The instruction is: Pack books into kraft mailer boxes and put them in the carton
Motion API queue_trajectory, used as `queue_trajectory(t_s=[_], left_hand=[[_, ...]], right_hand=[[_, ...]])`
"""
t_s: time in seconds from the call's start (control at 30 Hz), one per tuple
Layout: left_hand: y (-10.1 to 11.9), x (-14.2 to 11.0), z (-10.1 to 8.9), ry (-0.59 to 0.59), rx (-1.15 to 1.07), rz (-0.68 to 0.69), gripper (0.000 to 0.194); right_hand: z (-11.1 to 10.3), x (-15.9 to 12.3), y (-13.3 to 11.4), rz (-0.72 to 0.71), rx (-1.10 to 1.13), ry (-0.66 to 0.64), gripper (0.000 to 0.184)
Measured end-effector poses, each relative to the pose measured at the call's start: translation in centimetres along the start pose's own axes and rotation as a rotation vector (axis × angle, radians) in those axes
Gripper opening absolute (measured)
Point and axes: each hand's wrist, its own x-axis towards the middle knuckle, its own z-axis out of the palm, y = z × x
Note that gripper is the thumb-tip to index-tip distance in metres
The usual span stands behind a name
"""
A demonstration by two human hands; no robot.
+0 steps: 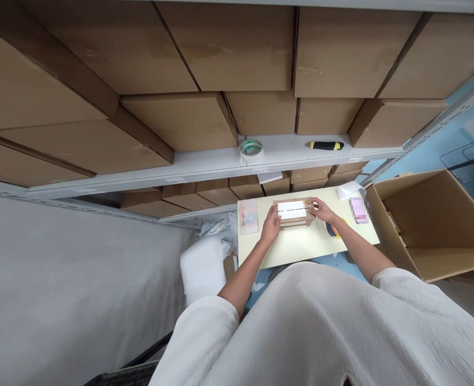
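Observation:
A small cardboard box (296, 221) sits on the cream tabletop, with a white panel (291, 206) on its upper face crossed by a thin dark line. My left hand (271, 225) grips the box's left end, fingers along the side. At the right end, my right hand (321, 209) has its fingers closed on the edge, where the dark line ends; fine detail between the fingertips is too small to make out. Beside my right wrist lies a dark blue and orange tape roll (331, 229), partly covered by the forearm.
A flat clear packet (248, 217) lies at the table's (277, 259) left, a pink item (359, 210) at its right. A large open carton (445, 214) stands at right. The shelf (204, 162) ahead holds boxes, a tape roll (251, 151) and a utility knife (325, 145).

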Motion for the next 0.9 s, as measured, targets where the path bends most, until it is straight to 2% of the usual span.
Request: queue_trajectory(t_s=[0.2, 0.5, 0.73, 0.9], left_hand=[[0.4, 0.1, 0.0, -0.024, -0.003, -0.006, 0.062], [-0.1, -1.2, 1.7, -0.034, -0.004, -0.013, 0.064], [-0.5, -2.7, 1.0, -0.032, -0.025, -0.013, 0.066], [0.1, -2.8, 0.9, -0.045, -0.019, -0.024, 0.069]], right_hand=[[-0.2, 0.2, 0.7, -0.026, -0.029, 0.032, 0.037], [-1.3, -0.5, 1.7, -0.024, -0.059, 0.017, 0.028], [-0.5, -2.0, 1.4, -0.052, -0.106, -0.016, 0.026], [-0.8, -2.2, 0.7, 0.019, -0.155, -0.037, 0.027]])
